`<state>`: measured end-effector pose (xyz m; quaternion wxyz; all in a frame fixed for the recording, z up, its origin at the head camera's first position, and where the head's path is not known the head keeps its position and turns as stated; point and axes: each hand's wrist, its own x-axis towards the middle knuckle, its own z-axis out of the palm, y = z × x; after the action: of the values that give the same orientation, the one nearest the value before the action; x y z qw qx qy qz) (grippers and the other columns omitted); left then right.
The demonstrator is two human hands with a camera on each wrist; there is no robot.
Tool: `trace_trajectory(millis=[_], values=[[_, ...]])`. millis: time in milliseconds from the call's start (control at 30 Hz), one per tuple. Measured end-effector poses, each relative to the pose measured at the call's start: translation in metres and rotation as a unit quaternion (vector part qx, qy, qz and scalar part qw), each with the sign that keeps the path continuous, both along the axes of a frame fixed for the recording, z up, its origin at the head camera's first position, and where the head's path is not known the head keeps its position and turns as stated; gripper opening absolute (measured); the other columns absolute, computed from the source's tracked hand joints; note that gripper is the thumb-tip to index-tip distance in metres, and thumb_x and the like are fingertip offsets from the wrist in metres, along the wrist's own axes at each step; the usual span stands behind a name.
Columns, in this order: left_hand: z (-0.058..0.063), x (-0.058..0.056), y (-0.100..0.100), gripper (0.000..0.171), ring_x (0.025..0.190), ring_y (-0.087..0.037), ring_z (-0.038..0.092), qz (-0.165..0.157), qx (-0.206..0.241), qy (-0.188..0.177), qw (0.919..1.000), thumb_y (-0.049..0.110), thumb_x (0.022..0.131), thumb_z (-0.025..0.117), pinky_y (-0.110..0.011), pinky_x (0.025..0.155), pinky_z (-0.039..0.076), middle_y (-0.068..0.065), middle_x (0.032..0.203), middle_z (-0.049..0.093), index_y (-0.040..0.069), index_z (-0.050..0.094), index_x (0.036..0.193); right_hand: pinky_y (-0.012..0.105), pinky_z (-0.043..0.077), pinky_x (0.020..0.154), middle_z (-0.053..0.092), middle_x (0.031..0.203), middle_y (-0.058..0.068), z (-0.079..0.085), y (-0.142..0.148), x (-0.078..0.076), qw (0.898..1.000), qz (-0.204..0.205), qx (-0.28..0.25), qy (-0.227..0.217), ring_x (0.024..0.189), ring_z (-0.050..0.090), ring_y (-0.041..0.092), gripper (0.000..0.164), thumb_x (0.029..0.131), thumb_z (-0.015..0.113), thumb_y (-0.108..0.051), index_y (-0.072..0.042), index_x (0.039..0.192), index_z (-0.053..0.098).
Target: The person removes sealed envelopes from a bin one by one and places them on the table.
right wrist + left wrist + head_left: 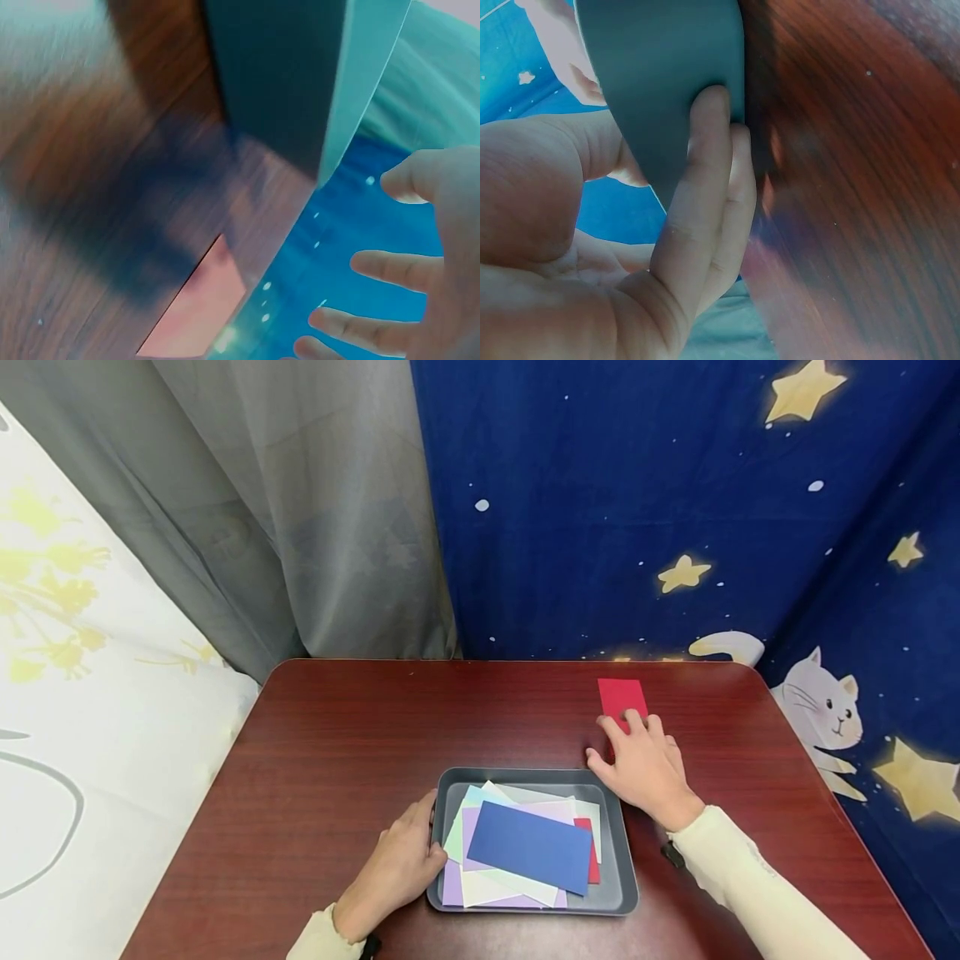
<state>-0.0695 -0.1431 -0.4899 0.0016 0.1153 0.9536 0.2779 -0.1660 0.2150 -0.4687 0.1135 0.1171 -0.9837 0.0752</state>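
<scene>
Readable text, labels, brands, numbers or signs: 0 across 3 views. Tray (pixel 615 860), red card (pixel 621 695), tabletop (pixel 375 718), blue curtain (pixel 585 577): no lettering legible.

The red card (pixel 621 693), with straight edges, lies flat, partly hidden under the right hand (pixel 645 768). The gray tray (pixel 618 860), round at its corners, is held on one side by the left hand (pixel 397 860).

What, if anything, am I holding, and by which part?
Your left hand grips the tray by its left wall; your right hand, near the loose red card, holds nothing.
</scene>
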Motion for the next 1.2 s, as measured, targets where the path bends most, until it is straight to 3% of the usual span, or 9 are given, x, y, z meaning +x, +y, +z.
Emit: trace_trajectory(millis=[400,733,1000,1200], values=[[-0.003,-0.001,-0.001,0.071,0.099,-0.018,0.061,0.002,-0.003,0.002,1.0000,0.009,0.076,0.061,-0.049,0.080,0.048,-0.004,0.112,0.061,0.002,0.043,0.144,0.047,0.051,0.064,0.056,0.121,0.014,-0.002,-0.026,0.032,0.996,0.074,0.039,0.040,0.102,0.048,0.033,0.058,0.083,0.060,-0.055,-0.019,0.129,0.062],[-0.003,0.000,-0.001,0.071,0.100,-0.018,0.061,0.001,-0.001,0.004,1.0000,0.009,0.077,0.062,-0.050,0.080,0.048,-0.004,0.113,0.061,0.004,0.043,0.145,0.041,0.044,0.063,0.059,0.118,0.010,-0.007,-0.051,0.059,0.991,0.117,0.060,0.031,0.100,0.049,0.029,0.053,0.084,0.056,-0.056,-0.024,0.126,0.064],[-0.003,0.000,-0.001,0.071,0.097,-0.017,0.061,0.001,-0.001,0.001,1.0000,0.009,0.076,0.062,-0.050,0.079,0.047,-0.003,0.110,0.061,0.004,0.044,0.144,0.048,0.045,0.082,0.056,0.125,0.010,-0.007,-0.061,0.072,0.974,0.216,0.069,0.016,0.109,0.048,0.028,0.055,0.085,0.060,-0.057,-0.026,0.131,0.062],[0.000,-0.003,-0.002,0.071,0.097,-0.017,0.061,0.000,-0.003,0.002,1.0000,0.009,0.076,0.063,-0.048,0.079,0.048,-0.003,0.111,0.061,0.005,0.044,0.145,0.049,0.044,0.083,0.055,0.128,0.007,-0.010,-0.069,0.077,0.966,0.245,0.083,-0.001,0.113,0.048,0.028,0.058,0.085,0.062,-0.059,-0.026,0.132,0.061]])
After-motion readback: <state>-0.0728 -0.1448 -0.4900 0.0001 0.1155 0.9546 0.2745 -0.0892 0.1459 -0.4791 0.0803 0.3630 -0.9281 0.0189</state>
